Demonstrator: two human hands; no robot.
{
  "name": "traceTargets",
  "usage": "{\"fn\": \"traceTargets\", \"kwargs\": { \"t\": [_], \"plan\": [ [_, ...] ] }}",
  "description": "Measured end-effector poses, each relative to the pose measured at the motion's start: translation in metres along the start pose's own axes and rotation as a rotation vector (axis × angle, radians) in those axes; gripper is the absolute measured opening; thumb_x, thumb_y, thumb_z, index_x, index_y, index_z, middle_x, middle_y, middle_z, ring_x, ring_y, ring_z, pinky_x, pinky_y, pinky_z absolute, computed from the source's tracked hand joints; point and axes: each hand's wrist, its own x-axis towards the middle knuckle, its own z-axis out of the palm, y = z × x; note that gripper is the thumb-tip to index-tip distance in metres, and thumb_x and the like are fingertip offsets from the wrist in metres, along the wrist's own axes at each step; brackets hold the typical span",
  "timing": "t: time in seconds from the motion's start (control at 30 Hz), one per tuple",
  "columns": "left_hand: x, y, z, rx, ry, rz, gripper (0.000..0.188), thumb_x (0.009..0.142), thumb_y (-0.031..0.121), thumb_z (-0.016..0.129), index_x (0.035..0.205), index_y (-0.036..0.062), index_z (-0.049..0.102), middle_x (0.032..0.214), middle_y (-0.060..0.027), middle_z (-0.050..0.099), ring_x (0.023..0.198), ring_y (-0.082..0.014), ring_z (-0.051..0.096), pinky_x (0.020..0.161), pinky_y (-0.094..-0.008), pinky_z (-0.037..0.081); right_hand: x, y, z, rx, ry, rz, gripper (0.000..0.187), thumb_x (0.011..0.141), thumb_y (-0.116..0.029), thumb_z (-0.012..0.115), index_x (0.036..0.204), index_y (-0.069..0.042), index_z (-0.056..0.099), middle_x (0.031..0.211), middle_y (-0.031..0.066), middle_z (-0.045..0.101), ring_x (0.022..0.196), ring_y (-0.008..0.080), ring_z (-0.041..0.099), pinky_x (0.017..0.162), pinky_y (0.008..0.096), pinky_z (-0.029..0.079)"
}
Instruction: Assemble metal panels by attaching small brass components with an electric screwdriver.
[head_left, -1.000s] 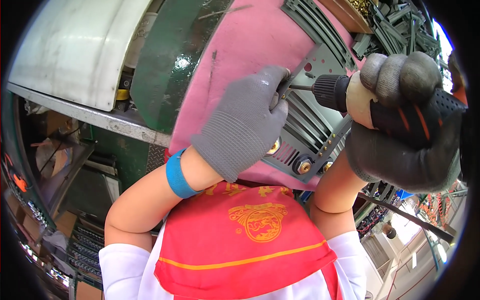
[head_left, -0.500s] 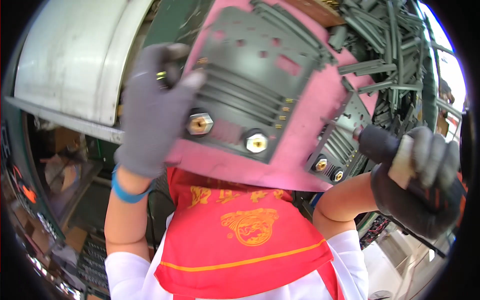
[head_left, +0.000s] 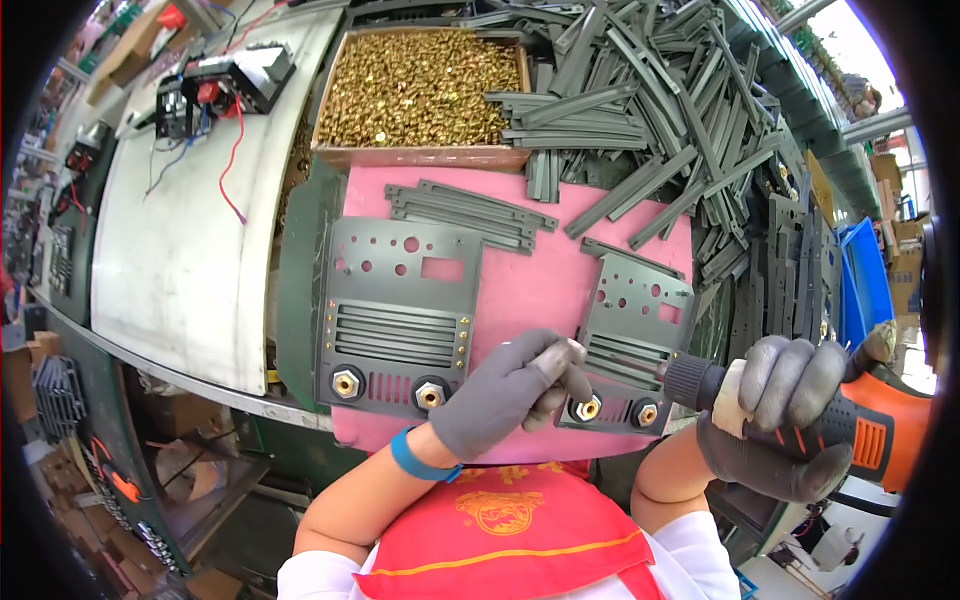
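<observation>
Gloved left hand had swung from the left panel toward the right panel, where the right hand held a power drill.
Its grey fabric fingers curled toward the thumb; whether they pinched anything could not be told. The right hand closed around the drill's orange-and-black body, ribbed chuck at the panel's right side. Slotted and dark grey, the right panel lay on a smooth pink mat, brass-centred hex nuts along its near end; work had apparently passed to it.
</observation>
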Motion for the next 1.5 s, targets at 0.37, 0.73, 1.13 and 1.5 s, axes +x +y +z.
{"fn": "traceTargets", "kwargs": {
  "t": [0.37, 0.73, 1.13, 1.5],
  "plan": [
    [0.01, -0.014, 0.008, -0.27, -0.019, -0.164, 0.049, 0.102, 0.051, 0.043, 0.109, 0.0057, 0.06, 0.071, 0.0056, 0.038, 0.051, -0.0035, 0.022, 0.045, -0.02, 0.022, -0.007, -0.012, 0.002, -0.18, -0.012, 0.125, 0.049, 0.079, -0.038, 0.075, 0.102, -0.006, 0.047, 0.07, -0.0019, 0.049, 0.052, 0.006, 0.047, 0.051, 0.019, 0.043],
    [0.009, -0.016, 0.007, -0.446, -0.073, -0.142, 0.042, 0.105, 0.039, 0.045, 0.123, 0.0025, 0.057, 0.079, 0.004, 0.05, 0.055, -0.0027, 0.031, 0.047, -0.0186, 0.026, -0.002, -0.003, -0.007, -0.072, -0.217, 0.257, 0.041, 0.073, -0.038, 0.079, 0.077, -0.013, 0.047, 0.065, -0.0018, 0.048, 0.058, 0.0076, 0.047, 0.056, 0.016, 0.043],
    [0.002, -0.064, 0.021, 0.534, 0.36, 0.139, 0.06, 0.087, 0.004, 0.064, 0.141, -0.0019, 0.041, 0.07, -0.0004, 0.034, 0.065, -0.0097, 0.037, 0.061, -0.0268, 0.039, -0.014, 0.016, -0.02, -0.08, -0.209, 0.325, 0.038, 0.072, -0.036, 0.077, 0.073, -0.015, 0.046, 0.064, -0.0036, 0.047, 0.057, 0.0064, 0.047, 0.056, 0.018, 0.041],
    [0.003, -0.072, 0.025, 0.459, 0.448, 0.178, 0.046, 0.088, 0.002, 0.06, 0.132, -0.0047, 0.05, 0.068, 0.0024, 0.031, 0.063, -0.0069, 0.034, 0.059, -0.0239, 0.035, -0.021, 0.03, -0.03, -0.063, -0.141, 0.301, 0.034, 0.071, -0.033, 0.075, 0.07, -0.016, 0.046, 0.062, -0.0058, 0.048, 0.056, 0.0055, 0.047, 0.057, 0.0184, 0.04]
  ]
}}
